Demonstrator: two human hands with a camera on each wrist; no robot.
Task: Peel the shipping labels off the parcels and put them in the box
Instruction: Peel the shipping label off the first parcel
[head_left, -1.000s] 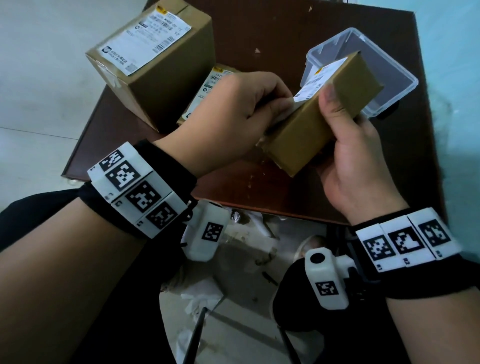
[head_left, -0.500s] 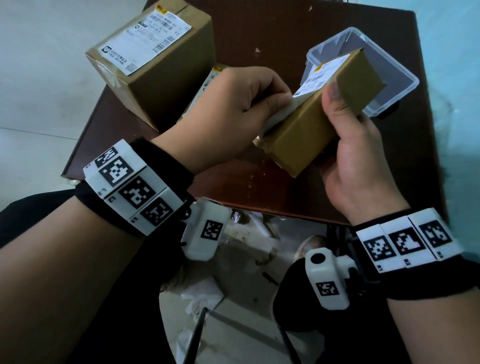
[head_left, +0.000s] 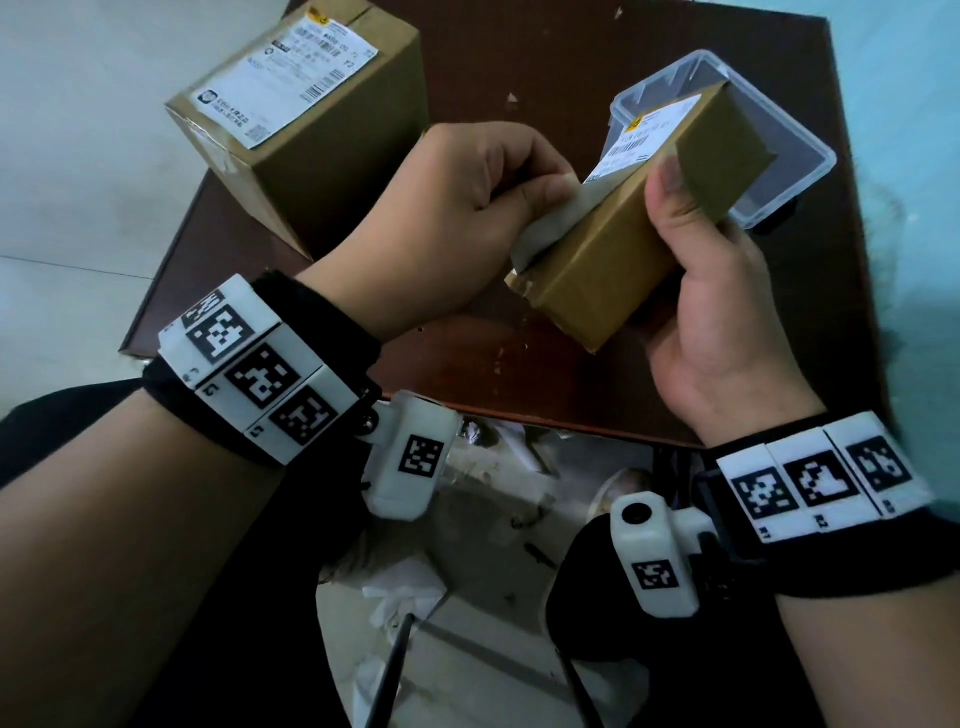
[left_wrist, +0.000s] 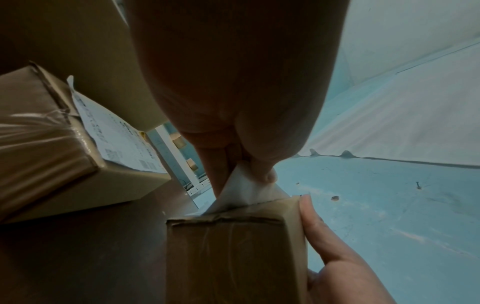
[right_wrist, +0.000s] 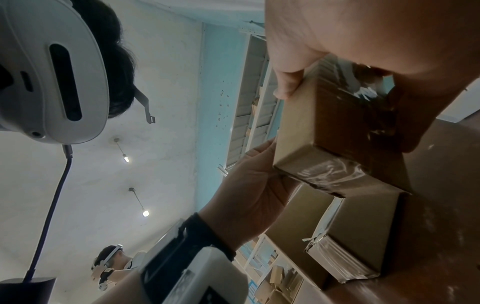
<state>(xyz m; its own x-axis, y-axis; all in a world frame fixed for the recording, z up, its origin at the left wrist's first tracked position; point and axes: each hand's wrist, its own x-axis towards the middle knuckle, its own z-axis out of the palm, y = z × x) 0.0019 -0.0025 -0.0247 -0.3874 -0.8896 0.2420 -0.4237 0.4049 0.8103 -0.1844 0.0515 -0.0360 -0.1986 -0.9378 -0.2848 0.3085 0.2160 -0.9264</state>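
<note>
Parcels: 2 plainly seen in the head view, both brown cardboard, on or above a dark brown table (head_left: 519, 62); largest first below.
Table: fills the upper middle of the head view, its near edge running past 6 o'clock of the hands.
Large parcel (head_left: 311, 119): stands on the table at 10 o'clock from the hands, a white shipping label flat on its top face.
Clear plastic box (head_left: 769, 156): open-topped, on the table at 2 o'clock, partly behind the far end of the held parcel.
Small parcel (head_left: 634, 228): held above the table, tilted, far end raised toward 1 o'clock over the box rim.
Right hand (head_left: 727, 322): wrapped around the small parcel from 5 o'clock, thumb pressed on the upper long edge, fingers curled beneath.
Left hand (head_left: 457, 208): at 9 o'clock of the small parcel, fingers curled, thumb and fingers pinching the loose end of its label.
Shipping label (head_left: 639, 140): white, far half with print stuck to the parcel's top; near half lifted clear, its blank underside showing in the left wrist view (left_wrist: 244, 189).
Third parcel: 1 more carton shows beside the large one in the wrist views, its position unclear.
</note>
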